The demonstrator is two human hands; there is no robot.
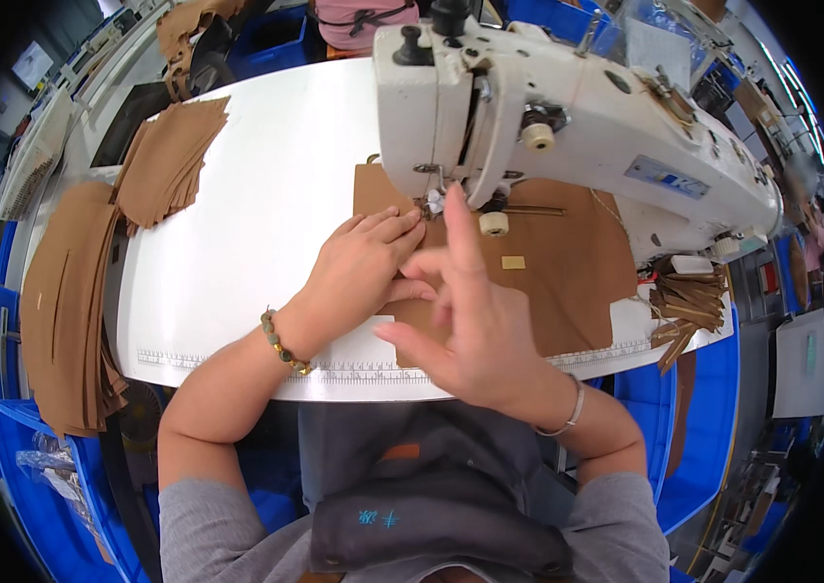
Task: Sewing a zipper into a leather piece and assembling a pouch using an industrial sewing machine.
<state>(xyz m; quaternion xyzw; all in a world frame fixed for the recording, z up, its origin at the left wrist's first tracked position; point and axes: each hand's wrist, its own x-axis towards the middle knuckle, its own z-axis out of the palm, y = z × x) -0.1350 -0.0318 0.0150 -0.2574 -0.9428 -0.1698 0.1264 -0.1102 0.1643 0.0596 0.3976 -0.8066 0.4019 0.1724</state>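
The white sewing machine (577, 107) stands on the white desk (276, 175), and the brown sheet (567, 262) lies flat under its needle end, reaching out toward the person. The left hand (359, 262) is just to the left of the needle end; its fingers are laid flat and close together on the edge of the sheet, pressing it and not pinching it. The right hand (495, 335) is on the near side of the machine, above the sheet, with forefinger stretched toward the needle and thumb spread wide; between these two nothing is held, but I cannot tell if the fingertip touches the machine. A small yellow patch (513, 262) is on the sheet, near the needle end. Well left of the machine are two stacks of brown pieces (72, 301); before its right end lies a bundle of brown strips (689, 301).
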